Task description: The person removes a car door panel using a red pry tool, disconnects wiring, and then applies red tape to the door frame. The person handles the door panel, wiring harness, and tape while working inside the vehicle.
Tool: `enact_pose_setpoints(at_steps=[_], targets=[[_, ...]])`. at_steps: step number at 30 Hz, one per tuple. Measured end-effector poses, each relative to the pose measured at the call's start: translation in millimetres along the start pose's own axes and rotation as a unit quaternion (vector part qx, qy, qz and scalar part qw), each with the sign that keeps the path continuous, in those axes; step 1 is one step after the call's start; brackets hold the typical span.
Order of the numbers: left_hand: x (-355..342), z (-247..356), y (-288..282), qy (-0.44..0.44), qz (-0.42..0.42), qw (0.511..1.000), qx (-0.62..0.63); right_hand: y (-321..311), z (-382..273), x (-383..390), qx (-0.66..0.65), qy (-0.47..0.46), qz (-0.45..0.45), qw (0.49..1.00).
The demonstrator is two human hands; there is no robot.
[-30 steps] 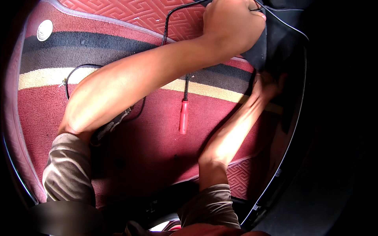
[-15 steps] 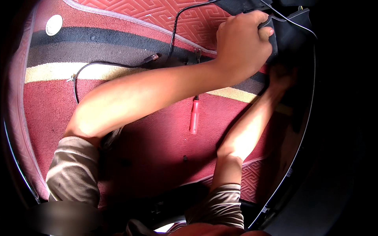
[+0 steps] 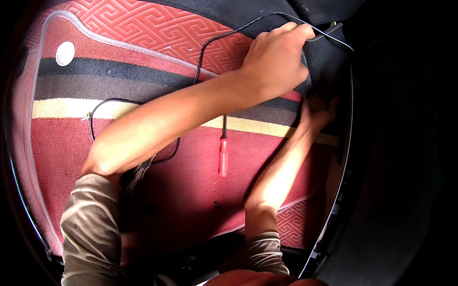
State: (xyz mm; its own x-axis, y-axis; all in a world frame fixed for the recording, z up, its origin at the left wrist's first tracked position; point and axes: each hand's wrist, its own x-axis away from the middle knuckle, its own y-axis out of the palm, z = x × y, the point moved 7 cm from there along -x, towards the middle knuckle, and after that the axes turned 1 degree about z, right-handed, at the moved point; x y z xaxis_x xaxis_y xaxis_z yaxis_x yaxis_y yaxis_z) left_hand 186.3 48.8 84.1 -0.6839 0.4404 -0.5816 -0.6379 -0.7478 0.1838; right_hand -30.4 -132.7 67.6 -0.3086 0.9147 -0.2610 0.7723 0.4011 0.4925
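My left hand (image 3: 279, 62) is closed around the upper left edge of a black plastic trim panel (image 3: 327, 55). At the panel's lower end, in deep shadow, my right hand (image 3: 318, 110) grips it from below, its fingertips hard to make out. Under my left forearm lies a screwdriver with a red handle (image 3: 223, 157) and a dark shaft, on the striped floor mat (image 3: 191, 190). A thin black cable (image 3: 204, 50) runs behind my left hand and over the top of the panel.
Close to my left elbow, partly hidden, a metal hand tool (image 3: 138, 175) rests on the mat beside a loop of black cable (image 3: 92, 126). A round white disc (image 3: 65, 54) sits at the upper left. Red quilted lining (image 3: 157, 24) borders the mat. A dark door sill edge curves along the right.
The view has shifted, so mat and screwdriver appear lower. Both hands and the panel sit further left in the picture, still together. My left forearm now covers the cable's USB plug.
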Motion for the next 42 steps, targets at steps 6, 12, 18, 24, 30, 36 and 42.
enact_pose_setpoints(at_steps=[6,12,18,24,30,36,42], targets=[[-5.2,0.4,6.5,0.028,-0.028,0.999,0.006,-6.6,-0.4,0.5,-0.023,0.0,0.03,0.999],[-0.7,4.8,12.7,0.077,-0.015,0.997,0.027,-11.8,-4.2,-18.1,0.005,0.002,0.06,0.998],[-12.1,0.9,11.2,0.147,-0.022,0.988,0.032,-0.4,0.3,-17.1,-0.026,-0.02,0.04,0.999],[11.4,9.7,15.7,0.104,0.014,0.99,0.093,7.7,-2.3,-22.8,0.003,-0.01,-0.048,0.999],[29.3,10.3,15.9,0.049,0.079,0.994,0.064,-34.3,-8.9,-44.5,0.079,0.053,0.012,0.995],[33.5,-4.4,12.4,0.086,0.071,0.992,0.056,-38.4,-20.0,-36.9,0.154,0.045,0.052,0.986],[37.1,-16.6,-6.3,0.093,-0.023,0.989,0.109,-23.2,-18.1,-20.3,0.141,0.009,-0.03,0.989]])
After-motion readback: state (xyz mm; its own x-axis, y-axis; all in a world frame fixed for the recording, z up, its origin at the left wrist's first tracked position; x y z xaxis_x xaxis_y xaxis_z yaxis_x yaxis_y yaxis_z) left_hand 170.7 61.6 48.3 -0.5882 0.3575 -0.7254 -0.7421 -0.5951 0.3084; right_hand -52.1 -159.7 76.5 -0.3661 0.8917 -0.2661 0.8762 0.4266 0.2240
